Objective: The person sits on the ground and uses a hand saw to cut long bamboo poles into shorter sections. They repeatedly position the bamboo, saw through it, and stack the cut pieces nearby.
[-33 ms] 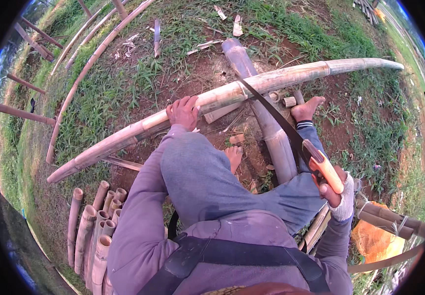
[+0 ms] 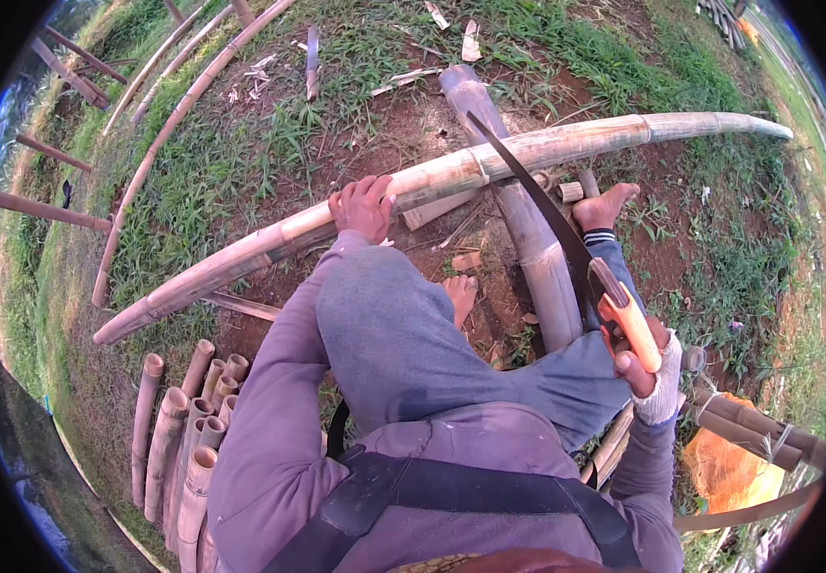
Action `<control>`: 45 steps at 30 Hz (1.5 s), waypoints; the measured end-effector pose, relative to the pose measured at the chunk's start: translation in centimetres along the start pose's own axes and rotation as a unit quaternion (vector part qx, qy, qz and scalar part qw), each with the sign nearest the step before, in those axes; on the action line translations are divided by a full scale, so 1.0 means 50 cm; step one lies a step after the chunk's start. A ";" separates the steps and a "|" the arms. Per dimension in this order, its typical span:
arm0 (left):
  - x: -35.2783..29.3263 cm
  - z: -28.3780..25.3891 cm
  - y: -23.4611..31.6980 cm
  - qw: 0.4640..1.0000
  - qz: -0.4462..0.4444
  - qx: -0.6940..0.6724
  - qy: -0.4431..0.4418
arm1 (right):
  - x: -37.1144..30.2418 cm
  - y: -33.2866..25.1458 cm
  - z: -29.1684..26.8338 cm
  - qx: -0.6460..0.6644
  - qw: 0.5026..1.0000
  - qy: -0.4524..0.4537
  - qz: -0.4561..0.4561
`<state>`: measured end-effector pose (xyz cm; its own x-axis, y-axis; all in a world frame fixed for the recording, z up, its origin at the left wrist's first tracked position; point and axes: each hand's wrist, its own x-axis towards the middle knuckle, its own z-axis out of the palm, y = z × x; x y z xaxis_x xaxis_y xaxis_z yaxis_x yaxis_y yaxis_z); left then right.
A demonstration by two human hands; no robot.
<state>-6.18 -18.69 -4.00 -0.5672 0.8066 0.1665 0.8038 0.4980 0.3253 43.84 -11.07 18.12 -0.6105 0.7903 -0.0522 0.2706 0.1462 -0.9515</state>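
Observation:
A long, curved bamboo pole (image 2: 566,145) runs from lower left to upper right in front of me. My left hand (image 2: 363,208) grips it left of its middle, fingers bent over the top. In my right hand (image 2: 644,355) is a handsaw (image 2: 549,212) with an orange-and-brown handle and a dark, tapering blade. The blade lies across the pole just right of a node, and its tip sticks out past the far side. Under the pole, a thick bamboo log (image 2: 539,258) lies crosswise. Whether the teeth have entered the pole, I cannot tell.
Cut bamboo tubes (image 2: 205,458) stand bunched at lower left. My bare foot (image 2: 606,206) rests right of the log, near a short bamboo offcut (image 2: 571,192). Tied bamboo poles (image 2: 747,428) and an orange sack (image 2: 728,463) lie at right. Bamboo rails (image 2: 160,148) stand at far left.
The saw has moved forward, so its tip now reaches beyond the pole's far edge. My left hand keeps its place on the pole. The whole view has shifted slightly.

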 end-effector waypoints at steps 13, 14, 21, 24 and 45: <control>0.018 -0.002 -0.009 0.999 -0.041 0.025 -0.007 | 0.174 0.161 0.407 0.034 0.996 0.046 -0.065; 0.018 -0.002 -0.010 0.999 -0.041 0.026 -0.009 | 0.176 0.163 0.410 0.016 0.995 0.048 -0.084; 0.016 -0.002 -0.006 0.999 -0.035 0.031 0.000 | 0.155 0.161 0.402 0.037 0.996 0.029 -0.077; 0.017 -0.001 -0.006 0.999 -0.027 0.027 0.006 | 0.227 0.161 0.424 0.007 0.999 0.023 -0.045; 0.009 0.009 -0.015 0.999 -0.009 0.024 0.024 | 0.132 0.194 0.414 0.014 0.997 0.047 -0.052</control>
<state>-6.97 -18.55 -4.59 -0.5887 0.7817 0.2056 0.8004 0.5284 0.2830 27.03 -16.76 2.25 -0.5621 0.8237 0.0745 0.1881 0.2150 -0.9583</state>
